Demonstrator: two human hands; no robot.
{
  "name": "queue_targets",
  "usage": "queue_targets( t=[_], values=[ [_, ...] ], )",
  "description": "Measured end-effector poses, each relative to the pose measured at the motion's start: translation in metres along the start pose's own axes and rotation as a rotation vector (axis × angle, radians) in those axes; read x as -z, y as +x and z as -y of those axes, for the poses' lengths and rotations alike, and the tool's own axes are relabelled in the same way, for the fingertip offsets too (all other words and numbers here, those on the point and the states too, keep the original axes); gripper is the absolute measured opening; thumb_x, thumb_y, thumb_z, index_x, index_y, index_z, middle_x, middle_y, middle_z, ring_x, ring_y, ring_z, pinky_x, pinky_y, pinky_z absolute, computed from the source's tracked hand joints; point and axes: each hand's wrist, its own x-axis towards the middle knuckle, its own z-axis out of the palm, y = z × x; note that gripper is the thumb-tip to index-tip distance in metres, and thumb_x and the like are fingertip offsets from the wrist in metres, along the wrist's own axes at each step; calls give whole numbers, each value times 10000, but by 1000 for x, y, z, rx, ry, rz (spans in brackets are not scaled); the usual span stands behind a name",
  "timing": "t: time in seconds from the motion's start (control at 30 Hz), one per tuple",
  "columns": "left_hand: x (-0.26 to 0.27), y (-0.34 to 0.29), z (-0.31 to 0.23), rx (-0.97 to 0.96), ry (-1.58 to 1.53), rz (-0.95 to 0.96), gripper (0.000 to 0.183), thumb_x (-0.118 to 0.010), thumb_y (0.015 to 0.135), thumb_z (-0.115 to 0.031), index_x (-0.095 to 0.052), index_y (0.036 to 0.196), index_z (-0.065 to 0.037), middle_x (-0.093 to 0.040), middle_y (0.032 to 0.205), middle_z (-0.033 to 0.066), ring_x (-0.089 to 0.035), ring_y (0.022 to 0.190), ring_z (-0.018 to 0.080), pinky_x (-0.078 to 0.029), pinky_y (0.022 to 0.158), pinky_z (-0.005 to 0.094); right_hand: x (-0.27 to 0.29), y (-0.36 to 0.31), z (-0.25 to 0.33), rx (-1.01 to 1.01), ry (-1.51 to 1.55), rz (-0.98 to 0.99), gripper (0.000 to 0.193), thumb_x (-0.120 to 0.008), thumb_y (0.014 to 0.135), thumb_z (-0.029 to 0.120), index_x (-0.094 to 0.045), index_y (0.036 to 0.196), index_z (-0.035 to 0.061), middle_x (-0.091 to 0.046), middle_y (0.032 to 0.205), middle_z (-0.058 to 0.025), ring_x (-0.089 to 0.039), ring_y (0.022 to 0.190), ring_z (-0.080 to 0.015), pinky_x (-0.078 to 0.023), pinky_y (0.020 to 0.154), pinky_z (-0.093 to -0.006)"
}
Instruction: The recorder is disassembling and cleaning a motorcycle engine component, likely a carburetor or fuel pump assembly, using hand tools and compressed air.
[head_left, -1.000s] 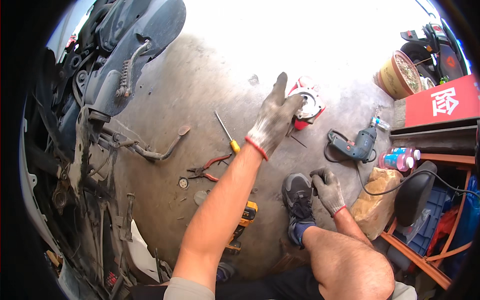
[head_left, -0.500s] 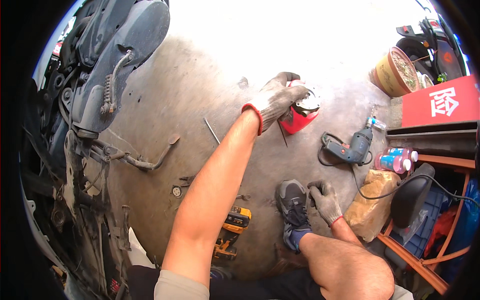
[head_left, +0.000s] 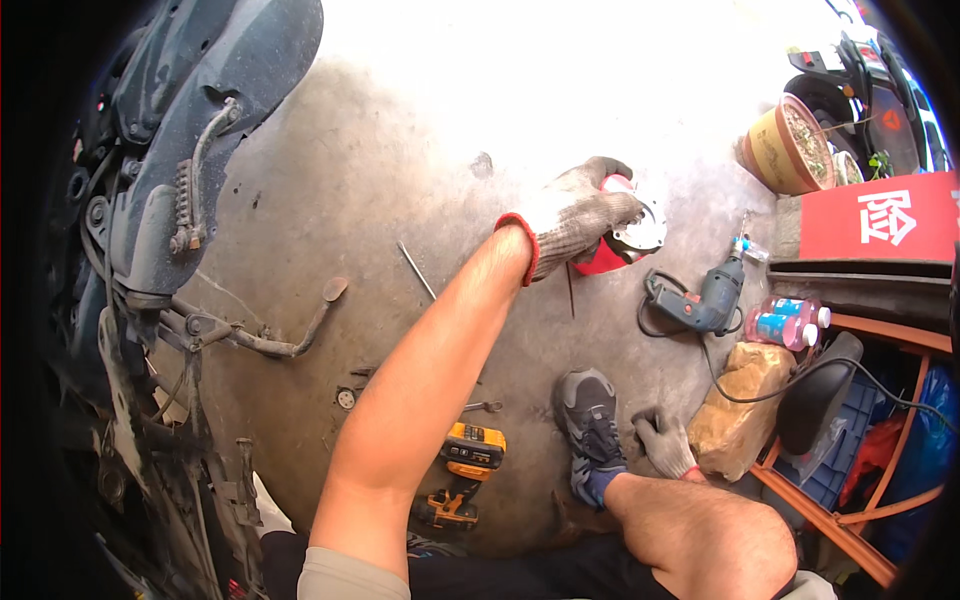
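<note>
My left hand [head_left: 582,222], in a grey-white knitted glove with a red cuff, is closed around the edge of a round silver metal part [head_left: 650,235] with a dark inside. Just behind and below that part, a red plastic container [head_left: 600,260] stands on the floor, largely covered by the hand and the part. A thin dark rod [head_left: 572,290] shows beside the container. My right hand [head_left: 664,442], gloved the same way, hangs low beside my shoe [head_left: 590,415]. Its fingers are loosely bent and apart, with nothing seen in them.
A dusty vehicle [head_left: 170,200] fills the left side. A yellow-black cordless power tool [head_left: 470,450], a wrench [head_left: 484,406] and a metal rod [head_left: 416,268] lie on the floor. Rightward are a corded drill [head_left: 718,292], pink-liquid bottles [head_left: 785,328], a stone block [head_left: 740,410] and a flowerpot [head_left: 780,150].
My left hand has moved a little to the right and down with the round metal part, covering more of the red container. My right hand has sunk lower beside the shoe.
</note>
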Motion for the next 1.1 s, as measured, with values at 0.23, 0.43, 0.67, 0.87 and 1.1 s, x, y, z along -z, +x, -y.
queue_targets(
  t=[0.23,0.43,0.67,0.87,1.1],
  values=[
    [7,5,25,-84,-130,49,536,-602,925,-276,-530,1374,9,-633,856,52,-526,605,87,-410,495,253,2,-37,-128,146,-560,97,288,-587,950,255,-661,1054,-3,-697,1026,-196,-682,966,-271,-534,815,-408],
    [18,-13,15,-43,-200,-42,408,-655,927,-244,-612,1272,-31,-624,745,18,-489,511,70,-377,429,243,-15,-130,-179,-170,-521,218,381,-629,913,298,-625,1122,-21,-659,1102,-226,-640,1042,-305,-505,879,-415],
    [52,-64,-28,10,-306,-9,530,-620,935,-208,-500,1366,77,-674,1052,110,-625,885,122,-505,724,245,-65,-239,-198,-440,-438,401,519,-678,869,348,-584,1200,-41,-614,1190,-262,-592,1132,-344,-471,954,-423],
    [52,-97,-39,49,-411,-43,596,-594,937,-224,-443,1387,137,-653,1090,130,-615,986,141,-489,857,243,-33,-330,-200,-688,-476,381,649,-720,832,391,-548,1267,-59,-575,1266,-292,-550,1208,-378,-441,1019,-430],
    [44,-137,-87,298,-350,-242,502,-572,930,-151,-440,1388,7,-651,1023,150,-658,707,185,-541,529,280,-10,-349,-127,-768,-362,294,806,-768,788,441,-506,1346,-79,-531,1355,-327,-502,1297,-418,-407,1094,-439]
  ],
)
